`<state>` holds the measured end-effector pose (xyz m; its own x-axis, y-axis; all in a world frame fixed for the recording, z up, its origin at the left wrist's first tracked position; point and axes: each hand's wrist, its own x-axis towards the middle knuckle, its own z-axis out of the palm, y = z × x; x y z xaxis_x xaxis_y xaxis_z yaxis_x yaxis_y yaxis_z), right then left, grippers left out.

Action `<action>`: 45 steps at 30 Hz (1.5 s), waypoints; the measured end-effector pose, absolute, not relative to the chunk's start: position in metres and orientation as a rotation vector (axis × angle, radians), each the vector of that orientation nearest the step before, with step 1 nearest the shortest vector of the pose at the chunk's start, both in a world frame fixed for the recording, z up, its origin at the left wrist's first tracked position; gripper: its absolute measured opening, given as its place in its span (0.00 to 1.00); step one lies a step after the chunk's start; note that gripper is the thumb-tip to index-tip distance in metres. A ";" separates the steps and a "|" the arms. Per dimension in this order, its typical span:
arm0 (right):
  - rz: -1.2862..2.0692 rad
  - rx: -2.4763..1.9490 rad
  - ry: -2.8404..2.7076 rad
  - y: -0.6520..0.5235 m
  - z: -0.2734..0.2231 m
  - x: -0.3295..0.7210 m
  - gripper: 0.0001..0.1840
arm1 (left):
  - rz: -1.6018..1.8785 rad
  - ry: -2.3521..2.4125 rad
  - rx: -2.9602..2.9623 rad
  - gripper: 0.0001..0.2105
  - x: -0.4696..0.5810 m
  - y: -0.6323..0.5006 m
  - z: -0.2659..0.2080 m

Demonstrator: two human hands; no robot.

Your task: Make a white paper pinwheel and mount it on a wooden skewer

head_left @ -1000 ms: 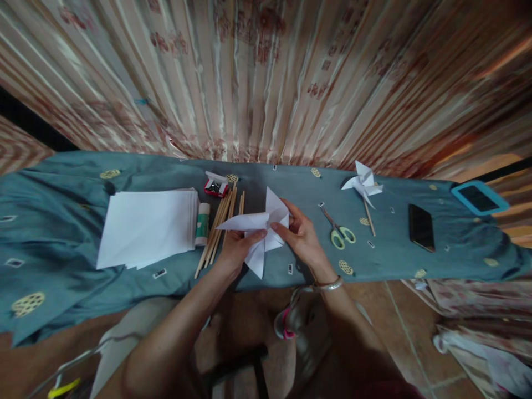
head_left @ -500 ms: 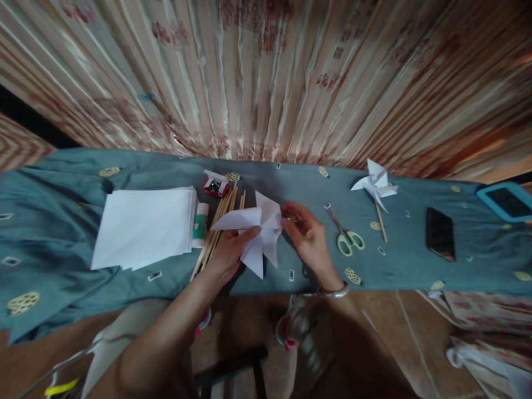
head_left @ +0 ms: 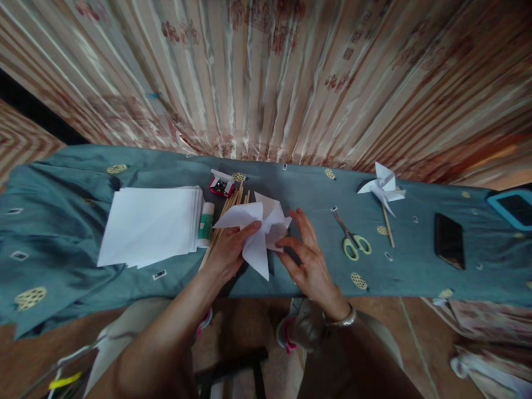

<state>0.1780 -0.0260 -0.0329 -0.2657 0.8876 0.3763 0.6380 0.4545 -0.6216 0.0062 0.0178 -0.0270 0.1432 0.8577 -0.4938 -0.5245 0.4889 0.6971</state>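
A white paper pinwheel [head_left: 256, 248] is held above the cloth-covered table, its blades folded in toward the middle. My left hand [head_left: 226, 252] grips it from the left, thumb on top near the centre and the other fingers hidden underneath. At its right side, my right hand [head_left: 310, 263] pinches the lower right blade's edge between thumb and index finger, the other fingers stretched out. Just left of the pinwheel lie several thin wooden sticks [head_left: 233, 204], partly covered by it and my left hand. Behind them stands a small open red box [head_left: 221, 184] with dark little pieces inside.
Left of the sticks are a glue stick [head_left: 205, 224] and a stack of white paper [head_left: 149, 224]. To the right lie scissors [head_left: 351, 239] with green handles, a pinwheel on a stick [head_left: 383, 188], a black phone [head_left: 449, 241] and a blue-framed device [head_left: 513, 208]. A curtain [head_left: 266, 83] hangs behind.
My right hand has moved down along the pinwheel's right side, from the upper right blade to the lower right one. My left hand keeps its hold. The view has shifted slightly.
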 end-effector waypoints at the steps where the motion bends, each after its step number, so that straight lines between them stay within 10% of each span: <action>1: 0.467 -1.262 -1.987 -0.025 -0.032 0.178 0.10 | 1.036 0.995 0.404 0.17 0.006 0.018 -0.027; 45: 0.482 -1.445 -1.711 -0.013 -0.036 0.173 0.06 | 0.966 0.959 0.596 0.17 0.016 0.005 -0.038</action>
